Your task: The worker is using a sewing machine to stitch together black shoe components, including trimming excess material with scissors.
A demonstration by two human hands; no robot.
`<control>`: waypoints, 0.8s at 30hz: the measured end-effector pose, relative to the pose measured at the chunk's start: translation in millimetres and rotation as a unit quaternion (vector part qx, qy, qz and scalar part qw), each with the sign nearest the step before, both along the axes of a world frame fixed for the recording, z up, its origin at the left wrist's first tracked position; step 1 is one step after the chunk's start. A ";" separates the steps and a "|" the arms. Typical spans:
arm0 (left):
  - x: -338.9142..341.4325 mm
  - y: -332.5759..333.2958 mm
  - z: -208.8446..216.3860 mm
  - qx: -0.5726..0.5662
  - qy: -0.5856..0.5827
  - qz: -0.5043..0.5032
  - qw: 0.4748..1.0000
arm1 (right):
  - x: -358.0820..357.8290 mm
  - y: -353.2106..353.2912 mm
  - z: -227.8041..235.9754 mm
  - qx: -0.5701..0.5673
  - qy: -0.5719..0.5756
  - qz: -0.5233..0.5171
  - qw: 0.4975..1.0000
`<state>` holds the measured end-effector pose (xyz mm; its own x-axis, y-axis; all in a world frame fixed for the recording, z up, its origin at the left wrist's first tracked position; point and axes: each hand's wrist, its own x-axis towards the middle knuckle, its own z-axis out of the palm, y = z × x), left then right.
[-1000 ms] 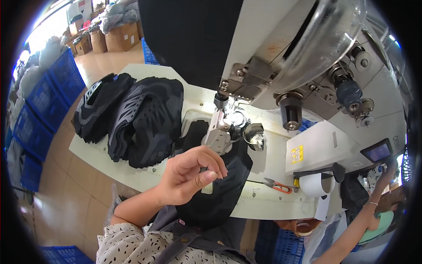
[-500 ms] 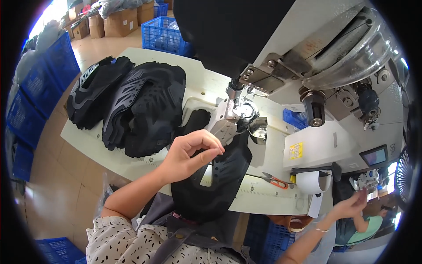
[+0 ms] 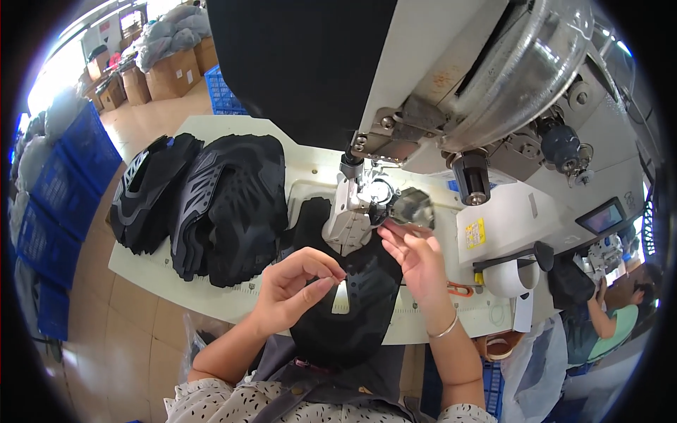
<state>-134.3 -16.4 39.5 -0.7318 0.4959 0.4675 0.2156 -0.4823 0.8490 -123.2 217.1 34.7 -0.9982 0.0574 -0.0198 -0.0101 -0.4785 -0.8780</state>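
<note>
A flat black shoe upper (image 3: 345,321) with cut-outs lies on the sewing machine table, its far end under the white machine head (image 3: 349,215). My left hand (image 3: 300,289) hovers over it near the central slot, thumb and forefinger pinched; anything between the tips is too small to make out. With fingers stretched and a little apart, my right hand (image 3: 419,264) reaches in beside the needle area. Its fingertips are at the lower edge of a shiny metal cover (image 3: 414,209); whether they touch it, I cannot tell.
Stacks of black shoe uppers (image 3: 247,204) sit on the table's left. Orange-handled snips (image 3: 460,289) lie partly behind my right hand, near a white roll (image 3: 511,278). The machine arm (image 3: 423,92) overhangs the back. Blue crates (image 3: 53,183) line the left; a person (image 3: 610,328) sits far right.
My right hand has come from the far right to the machine's needle area. The metal cover shows a different face, as if swung. My left hand stays pinched over the upper. The view has shifted.
</note>
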 end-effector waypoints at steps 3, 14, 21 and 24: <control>3.7 -0.2 -2.3 0.012 -0.012 0.000 1.000 | 1.5 -31.3 10.6 0.253 0.187 -0.130 0.940; 8.4 2.9 -4.0 -0.007 0.005 0.018 1.000 | 51.3 9.0 -14.0 0.625 0.175 -0.104 0.753; 12.6 13.8 2.5 -0.014 0.026 0.038 0.999 | 165.1 157.9 21.9 0.562 0.125 -0.562 0.594; 15.1 12.5 -0.6 -0.038 0.018 0.063 0.997 | 179.8 267.5 59.2 0.477 0.135 -0.614 0.614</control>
<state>-119.2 -3.9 38.9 -0.7741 0.4356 0.4595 0.3018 -0.3842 0.8725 56.7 484.6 93.9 -0.1500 0.6265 0.7648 -0.0564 0.7669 -0.6393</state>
